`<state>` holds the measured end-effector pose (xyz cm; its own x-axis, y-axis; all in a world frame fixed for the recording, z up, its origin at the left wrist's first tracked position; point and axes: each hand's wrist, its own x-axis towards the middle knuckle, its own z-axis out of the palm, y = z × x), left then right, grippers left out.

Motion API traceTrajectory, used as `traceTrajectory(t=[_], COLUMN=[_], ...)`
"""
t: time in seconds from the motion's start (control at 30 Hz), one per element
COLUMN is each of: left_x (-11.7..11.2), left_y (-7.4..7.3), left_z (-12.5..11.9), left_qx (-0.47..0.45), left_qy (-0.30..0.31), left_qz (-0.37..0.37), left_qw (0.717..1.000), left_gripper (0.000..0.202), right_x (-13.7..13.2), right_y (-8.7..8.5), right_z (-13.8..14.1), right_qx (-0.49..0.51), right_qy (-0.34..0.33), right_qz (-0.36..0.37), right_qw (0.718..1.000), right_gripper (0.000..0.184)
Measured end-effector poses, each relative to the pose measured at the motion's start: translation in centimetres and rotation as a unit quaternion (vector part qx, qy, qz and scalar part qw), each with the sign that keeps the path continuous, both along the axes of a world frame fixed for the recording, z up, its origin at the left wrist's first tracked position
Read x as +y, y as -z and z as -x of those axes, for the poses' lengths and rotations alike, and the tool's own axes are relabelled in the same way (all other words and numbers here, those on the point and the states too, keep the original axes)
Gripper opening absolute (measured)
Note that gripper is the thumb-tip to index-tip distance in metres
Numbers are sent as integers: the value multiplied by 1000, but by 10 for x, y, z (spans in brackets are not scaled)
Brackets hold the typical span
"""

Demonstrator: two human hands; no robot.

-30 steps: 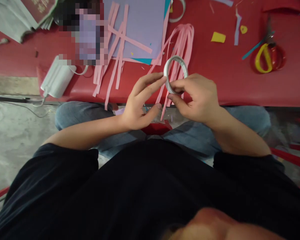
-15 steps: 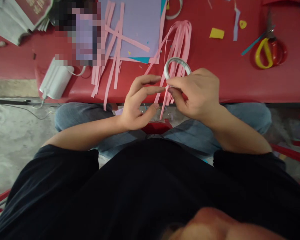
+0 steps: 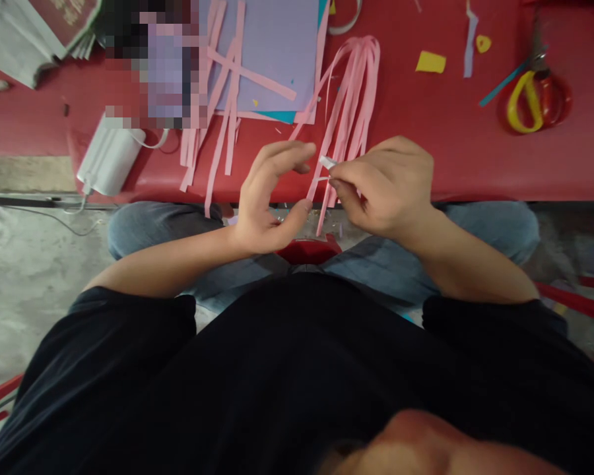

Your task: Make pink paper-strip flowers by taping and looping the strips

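Between the thumb and index finger of my right hand (image 3: 389, 188) is a roll of white tape (image 3: 327, 162). It is turned so that only a narrow white part shows, the rest lying behind my fingers. A thin pale piece sticks out below it toward the left. My left hand (image 3: 272, 194) is held apart from it, fingers curved and spread from the thumb, with nothing in it. Behind my right hand lies a looped bundle of pink paper strips (image 3: 359, 86), its lower ends reaching over the table edge.
Loose pink strips (image 3: 232, 86) lie over purple paper sheets (image 3: 277, 46). Scissors (image 3: 529, 105) with yellow and red handles rest at the right. Yellow scraps (image 3: 430, 63) lie near them. A white power bank (image 3: 111, 155) with a cable sits at the left edge of the red table (image 3: 475, 165).
The tape roll has turned in my right hand from a visible ring to nearly edge-on. My left hand has drawn slightly left, away from the roll, its fingers wider from the thumb.
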<state>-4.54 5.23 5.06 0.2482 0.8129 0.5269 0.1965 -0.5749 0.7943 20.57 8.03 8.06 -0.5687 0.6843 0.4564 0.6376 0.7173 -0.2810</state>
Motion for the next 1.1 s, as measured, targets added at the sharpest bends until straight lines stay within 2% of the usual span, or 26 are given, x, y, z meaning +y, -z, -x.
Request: traceTrajectory(t=[0.07,0.17,0.33,0.4,0.63,0.83,1.0,1.1], left_x=[-2,-6,-9,-9,-8,-1,6,6], left_y=[-5,-9,-12,-12,-17,-15,-4,0], left_z=[-2,-5,-7,-7,-12,-15,-16,-18], left_qx=[40,82,58,40,-29,-105,-153,-199], left_qy=[-16,-32,-48,-49,-48,-45,-14,-1], left_qz=[-10,4,177,191,193,191,239,294], left_qw=[999,996,981,980,980,975,959,935], left_gripper=[46,35,9,5,4,21,23,21], right_x=[-1,-4,-8,-9,-17,-17,-14,-16], right_y=[3,7,12,12,5,8,14,22], right_z=[3,6,6,6,8,16,19,18], right_qx=[-14,-44,-47,-39,18,123,120,82], right_qy=[1,-3,-9,-9,2,-7,-29,-19], right_qz=[-61,-59,-24,-18,17,-114,-187,-182], right_qw=[998,997,999,999,1000,986,975,980], right_gripper=[33,33,30,31,31,62,75,80])
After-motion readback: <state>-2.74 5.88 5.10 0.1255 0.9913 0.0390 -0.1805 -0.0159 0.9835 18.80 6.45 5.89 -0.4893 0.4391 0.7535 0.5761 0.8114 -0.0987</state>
